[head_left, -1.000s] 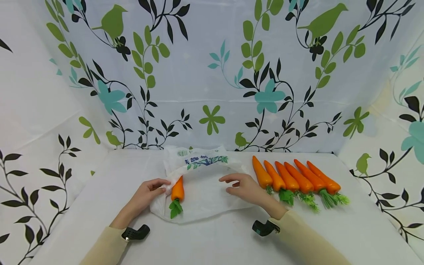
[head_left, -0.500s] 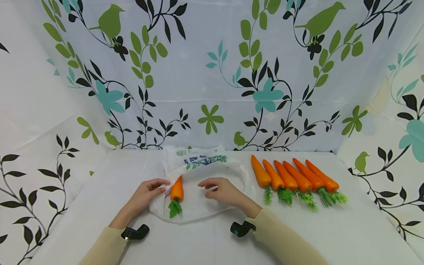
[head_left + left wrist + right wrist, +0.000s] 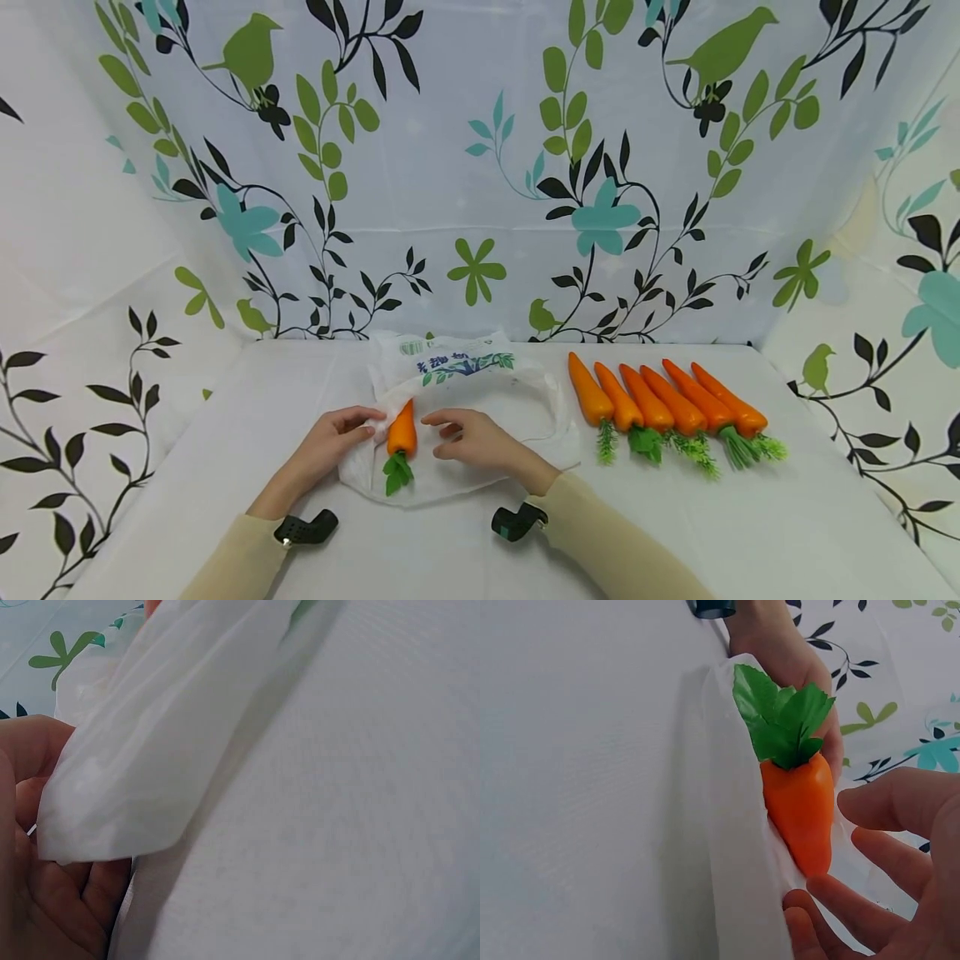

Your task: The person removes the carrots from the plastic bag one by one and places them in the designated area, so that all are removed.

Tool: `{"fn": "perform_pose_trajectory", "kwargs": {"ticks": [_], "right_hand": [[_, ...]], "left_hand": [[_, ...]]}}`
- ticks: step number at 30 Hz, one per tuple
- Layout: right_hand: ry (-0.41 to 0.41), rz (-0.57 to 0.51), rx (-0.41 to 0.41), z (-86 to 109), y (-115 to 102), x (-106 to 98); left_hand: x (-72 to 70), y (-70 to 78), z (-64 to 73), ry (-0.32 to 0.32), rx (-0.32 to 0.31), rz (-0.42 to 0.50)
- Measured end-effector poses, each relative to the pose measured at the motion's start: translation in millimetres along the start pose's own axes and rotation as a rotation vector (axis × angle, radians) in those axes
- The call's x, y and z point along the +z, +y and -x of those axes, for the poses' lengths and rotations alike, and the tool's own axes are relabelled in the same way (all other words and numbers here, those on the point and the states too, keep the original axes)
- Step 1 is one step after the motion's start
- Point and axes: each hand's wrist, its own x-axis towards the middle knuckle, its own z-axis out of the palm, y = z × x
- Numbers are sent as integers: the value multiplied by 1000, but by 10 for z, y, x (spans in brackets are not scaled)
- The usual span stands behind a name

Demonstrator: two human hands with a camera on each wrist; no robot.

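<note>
A white plastic bag [image 3: 517, 392] with blue and green print lies flat on the table, its mouth toward me. My left hand [image 3: 330, 442] pinches the bag's left edge; in the left wrist view thin plastic [image 3: 142, 765] hangs between thumb and fingers. Just right of that hand, an orange carrot [image 3: 402, 432] with green leaves lies at the bag's left side, its tip pointing away. My right hand [image 3: 476, 442] hovers over the bag with fingers loosely bent. In the right wrist view its thumb and fingers [image 3: 855, 907] stand spread right beside the carrot, holding nothing.
Several more carrots [image 3: 651, 398] lie in a slanted row on the white table [image 3: 420, 554], right of the bag. A cloth [image 3: 480, 167] printed with leaves and birds hangs behind the table and on both sides.
My right hand has moved left from the carrot row, across the bag, up to the single carrot. The left hand stays at the bag's edge.
</note>
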Motion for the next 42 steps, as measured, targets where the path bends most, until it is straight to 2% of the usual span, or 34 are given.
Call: {"fn": "perform_pose_trajectory", "kwargs": {"ticks": [8,14,21,30,37,42], "right_hand": [[28,-5,18,-86,-59,89],[19,-24,14,-134,-58,163],[2,33,-9,-151,-115,172],[-56,138,25,-177,-203,195],[-90,144,34,-208,-243,217],[-78,131,28,-224,-245,224]], "left_hand": [[8,10,6,-3,-9,8],[15,9,9,-12,-9,17],[14,-8,-13,-9,-10,3],[1,-5,-9,-15,2,-3],[8,-27,-10,-22,11,-4],[14,3,-6,-9,3,-6]]}}
